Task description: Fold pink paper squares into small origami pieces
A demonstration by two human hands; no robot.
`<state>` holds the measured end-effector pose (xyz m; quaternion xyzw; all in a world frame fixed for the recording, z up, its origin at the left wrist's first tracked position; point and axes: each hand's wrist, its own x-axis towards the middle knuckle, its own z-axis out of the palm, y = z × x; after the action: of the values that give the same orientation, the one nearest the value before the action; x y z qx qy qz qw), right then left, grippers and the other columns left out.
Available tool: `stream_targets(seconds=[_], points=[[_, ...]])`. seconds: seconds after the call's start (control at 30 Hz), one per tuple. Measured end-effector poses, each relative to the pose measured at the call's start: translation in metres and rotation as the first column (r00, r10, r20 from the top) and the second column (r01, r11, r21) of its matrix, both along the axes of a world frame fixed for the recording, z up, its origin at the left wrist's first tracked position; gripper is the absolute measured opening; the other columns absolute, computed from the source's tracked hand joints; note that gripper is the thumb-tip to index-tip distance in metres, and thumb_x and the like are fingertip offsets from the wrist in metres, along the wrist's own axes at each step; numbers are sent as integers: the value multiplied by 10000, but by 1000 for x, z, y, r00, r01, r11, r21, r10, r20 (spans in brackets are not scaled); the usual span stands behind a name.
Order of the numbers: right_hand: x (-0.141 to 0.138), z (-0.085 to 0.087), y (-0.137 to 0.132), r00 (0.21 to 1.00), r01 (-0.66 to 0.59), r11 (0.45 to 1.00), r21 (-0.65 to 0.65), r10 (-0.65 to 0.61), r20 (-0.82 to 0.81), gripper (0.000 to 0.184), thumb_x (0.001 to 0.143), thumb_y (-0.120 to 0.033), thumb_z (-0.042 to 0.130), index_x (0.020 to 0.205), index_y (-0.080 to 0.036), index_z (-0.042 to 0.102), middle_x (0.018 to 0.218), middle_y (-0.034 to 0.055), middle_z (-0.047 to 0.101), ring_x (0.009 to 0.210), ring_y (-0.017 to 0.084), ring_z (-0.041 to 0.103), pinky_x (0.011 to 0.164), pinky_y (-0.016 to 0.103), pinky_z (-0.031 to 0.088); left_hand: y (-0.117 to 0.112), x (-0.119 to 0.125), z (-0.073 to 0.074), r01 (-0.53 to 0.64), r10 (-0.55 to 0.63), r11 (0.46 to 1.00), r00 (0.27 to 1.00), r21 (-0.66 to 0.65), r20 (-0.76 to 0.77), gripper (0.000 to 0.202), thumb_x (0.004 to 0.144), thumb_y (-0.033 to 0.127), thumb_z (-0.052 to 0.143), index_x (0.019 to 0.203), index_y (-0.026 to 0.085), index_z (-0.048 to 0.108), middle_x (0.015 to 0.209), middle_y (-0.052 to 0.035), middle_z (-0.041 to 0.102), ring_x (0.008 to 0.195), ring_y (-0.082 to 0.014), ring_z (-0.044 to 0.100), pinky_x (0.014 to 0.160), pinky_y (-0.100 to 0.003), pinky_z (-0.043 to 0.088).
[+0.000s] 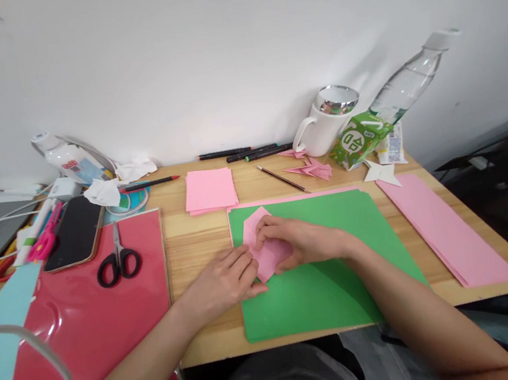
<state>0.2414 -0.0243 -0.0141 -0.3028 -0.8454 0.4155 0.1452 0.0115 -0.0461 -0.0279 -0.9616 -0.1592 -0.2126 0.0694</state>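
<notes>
A partly folded piece of pink paper [268, 253] lies on the green sheet [320, 301], its upper corner pointing away from me. My left hand [231, 275] presses on its left edge, fingers close together and thumb low at the sheet's edge. From the right, my right hand [297, 237] curls over the paper, with thumb and fingers closed on its right side. Part of the paper's right side is hidden under that hand.
Behind lies a stack of pink squares [209, 189]. Black-handled scissors [118, 259] and a phone [75, 231] rest on the red folder [96, 324] at left. Pink strips [453, 229], a white mug [327, 120], a tilted bottle [411, 85] and folded pink shapes [311, 169] are at right.
</notes>
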Motion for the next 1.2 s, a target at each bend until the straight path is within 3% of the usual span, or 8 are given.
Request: stream_targets(seconds=[0.1,0.3,0.43,0.57,0.77,0.87,0.97,1.2], points=[[2,-1,1,999,-21,1000,-3,21,-28,353,712,-146,718,1021,-194,553,1068,57,513,986,187,511,875,329,439,1,-1,1,13,-12,999,1000,-46,12,531,866,582,405,908,89,598,883,-133,685,935,-253,650,836,-384,542],[2,-1,1,999,-3,1000,-10,3,-49,333,724,-237,738,1009,-191,574,1065,54,545,982,180,526,870,319,439,0,2,-2,-74,83,983,995,-171,47,183,952,209,420,916,136,584,887,-73,669,916,-186,640,846,-347,529],[-6,-1,-1,989,123,992,-31,-125,-77,242,736,-342,734,834,-172,592,872,26,598,786,148,538,706,267,442,0,6,-3,-101,134,958,985,-267,107,159,953,212,418,966,142,560,857,-66,654,850,-177,627,781,-339,535],[-11,-2,-2,978,187,981,-46,-190,-87,163,813,-303,644,749,-168,580,808,25,588,709,130,517,638,248,414,-1,7,0,-126,169,931,981,-344,98,165,939,239,457,1053,137,519,902,-81,646,834,-183,610,735,-329,534],[-10,-5,-2,969,244,970,-6,-244,-50,162,745,-144,643,653,-166,512,855,28,555,730,129,506,647,248,395,-5,-1,0,-144,175,948,980,-283,90,213,952,248,422,1114,144,515,1084,-120,602,957,-197,616,793,-330,541],[-11,-7,-2,962,272,962,19,-272,4,171,722,-115,640,633,-167,504,887,33,542,737,130,505,645,247,393,-9,-2,-2,-138,152,951,988,-277,29,205,963,233,389,1053,139,547,1079,-113,596,938,-193,620,759,-318,554],[-12,-8,-1,961,276,961,29,-277,25,133,733,-100,618,661,-166,528,918,46,544,762,137,511,656,247,399,-11,0,-2,-125,129,966,992,-225,5,232,958,205,389,1068,80,551,1042,-142,615,1015,-235,597,832,-364,545],[-13,-8,0,944,329,944,-11,-328,27,123,716,-70,639,727,-159,554,799,-1,514,630,93,447,562,210,351,-11,2,-4,-126,118,981,991,-150,-67,278,946,194,422,1117,34,572,1099,-166,636,1076,-261,580,887,-400,523]])
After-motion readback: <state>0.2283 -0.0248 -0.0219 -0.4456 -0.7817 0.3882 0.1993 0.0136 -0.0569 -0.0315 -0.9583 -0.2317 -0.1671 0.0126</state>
